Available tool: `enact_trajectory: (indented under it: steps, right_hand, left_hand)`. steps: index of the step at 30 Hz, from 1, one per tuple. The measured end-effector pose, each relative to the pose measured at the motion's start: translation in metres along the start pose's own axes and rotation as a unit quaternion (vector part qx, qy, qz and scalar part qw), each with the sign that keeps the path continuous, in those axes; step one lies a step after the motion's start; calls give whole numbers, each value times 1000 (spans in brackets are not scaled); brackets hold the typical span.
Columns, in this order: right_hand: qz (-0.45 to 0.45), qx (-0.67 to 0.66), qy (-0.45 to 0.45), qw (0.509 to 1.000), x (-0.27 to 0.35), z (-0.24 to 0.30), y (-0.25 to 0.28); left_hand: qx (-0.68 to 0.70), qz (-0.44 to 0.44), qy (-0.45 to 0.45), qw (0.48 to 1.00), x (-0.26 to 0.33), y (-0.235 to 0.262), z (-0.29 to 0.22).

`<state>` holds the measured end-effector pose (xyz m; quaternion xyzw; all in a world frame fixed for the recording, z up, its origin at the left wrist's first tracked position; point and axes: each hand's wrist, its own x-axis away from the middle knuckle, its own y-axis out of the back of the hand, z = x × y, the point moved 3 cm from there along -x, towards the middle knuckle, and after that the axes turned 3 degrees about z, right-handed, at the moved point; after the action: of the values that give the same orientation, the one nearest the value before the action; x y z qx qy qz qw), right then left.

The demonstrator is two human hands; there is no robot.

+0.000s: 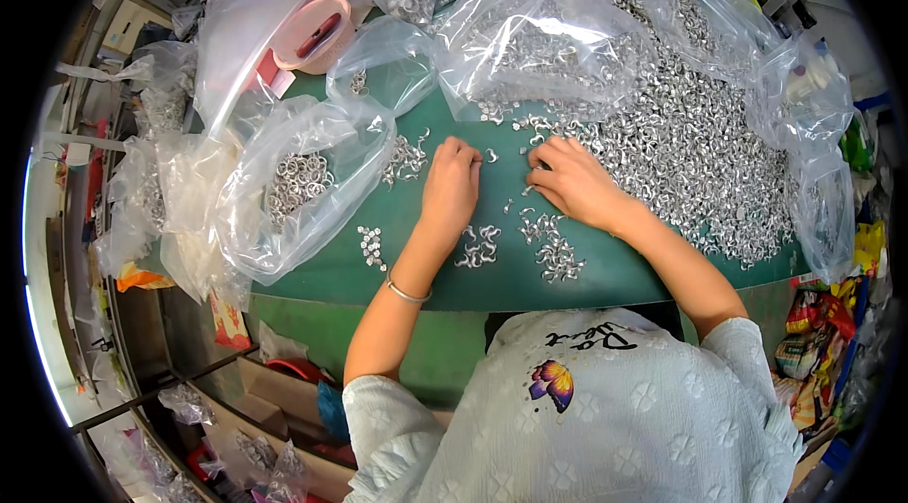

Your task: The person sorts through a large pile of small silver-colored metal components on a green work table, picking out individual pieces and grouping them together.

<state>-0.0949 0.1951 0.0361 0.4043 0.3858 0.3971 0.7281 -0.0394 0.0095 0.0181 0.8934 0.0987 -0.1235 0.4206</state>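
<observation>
My left hand [456, 167] rests low over the green tabletop [430, 290], its fingers bent and pressed together. Whatever they may hold is hidden. Just right of its fingertips lies a small curved silver metal piece [491, 155]. Across a narrow gap, my right hand [572, 180] is curled too, at the left edge of a big heap of small silver metal pieces [700, 153]. Anything in its pinch is too small to make out. Nearer my body lie little groups of curved metal pieces [480, 246] and a patch of small round metal pieces [370, 247].
A clear plastic bag [241, 219] with silver rings [301, 183] lies open at left. Behind it stands a pink basket [326, 21] holding a dark red object. More clear bags [530, 40] cover the heap's back. Shelves with bagged parts [274, 465] stand at lower left.
</observation>
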Motion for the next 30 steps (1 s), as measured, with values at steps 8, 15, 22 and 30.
enact_trajectory:
  steps: [8, 15, 22, 30]
  right_hand:
    - [71, -70, -35, 994, 7, 0, 10]
    - [-15, -77, -88, 993, 1, -6, 4]
    - [-10, -57, -21, 998, -32, 25, -28]
    - [76, -89, 47, 992, -32, 45, -36]
  left_hand:
    - [83, 57, -40, 994, 23, -11, -36]
    - [96, 20, 28, 995, 19, 16, -24]
    - [44, 0, 20, 999, 44, 21, -10]
    - [110, 12, 53, 992, 60, 33, -14]
